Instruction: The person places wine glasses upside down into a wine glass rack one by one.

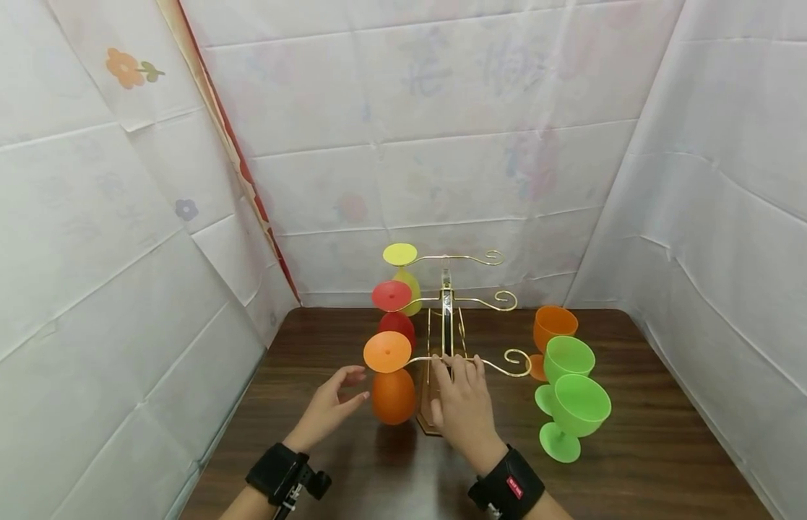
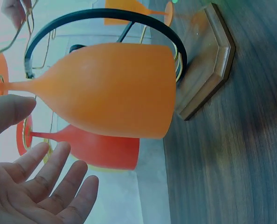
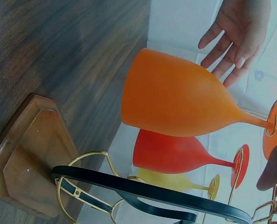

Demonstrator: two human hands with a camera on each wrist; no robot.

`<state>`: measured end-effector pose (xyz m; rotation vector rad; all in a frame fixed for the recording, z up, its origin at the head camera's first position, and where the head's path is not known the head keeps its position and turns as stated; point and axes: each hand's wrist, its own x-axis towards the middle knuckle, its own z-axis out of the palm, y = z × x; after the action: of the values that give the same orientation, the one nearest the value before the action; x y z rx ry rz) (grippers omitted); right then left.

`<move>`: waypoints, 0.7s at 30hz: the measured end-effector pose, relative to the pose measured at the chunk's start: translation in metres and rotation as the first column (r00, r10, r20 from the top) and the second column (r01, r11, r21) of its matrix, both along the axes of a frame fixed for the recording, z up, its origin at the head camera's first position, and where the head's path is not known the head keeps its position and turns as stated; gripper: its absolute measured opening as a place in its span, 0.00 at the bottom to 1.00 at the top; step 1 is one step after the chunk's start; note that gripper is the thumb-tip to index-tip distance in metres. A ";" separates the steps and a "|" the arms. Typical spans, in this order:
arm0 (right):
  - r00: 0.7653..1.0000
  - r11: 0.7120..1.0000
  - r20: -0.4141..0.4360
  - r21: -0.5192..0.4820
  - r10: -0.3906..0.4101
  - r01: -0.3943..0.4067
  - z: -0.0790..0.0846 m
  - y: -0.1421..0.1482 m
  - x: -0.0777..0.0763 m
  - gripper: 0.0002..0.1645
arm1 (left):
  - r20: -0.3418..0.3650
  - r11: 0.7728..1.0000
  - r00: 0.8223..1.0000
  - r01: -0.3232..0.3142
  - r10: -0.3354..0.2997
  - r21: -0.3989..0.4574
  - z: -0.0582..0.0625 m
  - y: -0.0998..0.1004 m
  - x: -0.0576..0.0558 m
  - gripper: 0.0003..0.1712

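An orange plastic goblet (image 1: 394, 397) hangs upside down by its foot from the front left arm of a gold wire glass rack (image 1: 447, 318). My left hand (image 1: 334, 404) is just left of that goblet, fingers spread; the left wrist view shows its thumb (image 2: 17, 109) close to the stem. On the front crossbar, near its middle, my right hand (image 1: 464, 404) holds the rack with its fingers over the wire. Behind the orange goblet hang a red goblet (image 3: 169, 151) and a yellow goblet (image 3: 164, 179), also upside down.
Right of the rack, two green goblets (image 1: 580, 404) and another orange goblet (image 1: 555, 325) stand upright on the dark wooden table (image 1: 299, 347). The rack has a wooden base (image 2: 206, 65). Curled wire hooks (image 1: 516, 361) stick out on its right side. White sheets surround the table.
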<state>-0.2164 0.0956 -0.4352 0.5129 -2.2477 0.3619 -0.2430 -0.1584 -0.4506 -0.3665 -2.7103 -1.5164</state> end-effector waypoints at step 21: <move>0.999 0.999 0.021 -0.004 0.041 -0.041 0.004 0.005 0.002 0.33 | 0.015 0.994 0.995 0.099 -0.100 0.050 0.046 0.022 0.054 0.24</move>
<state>-0.2144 0.1005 -0.4316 0.5565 -2.2592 0.3946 -0.1886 -0.1369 -0.4050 -0.4970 -2.7004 -1.6141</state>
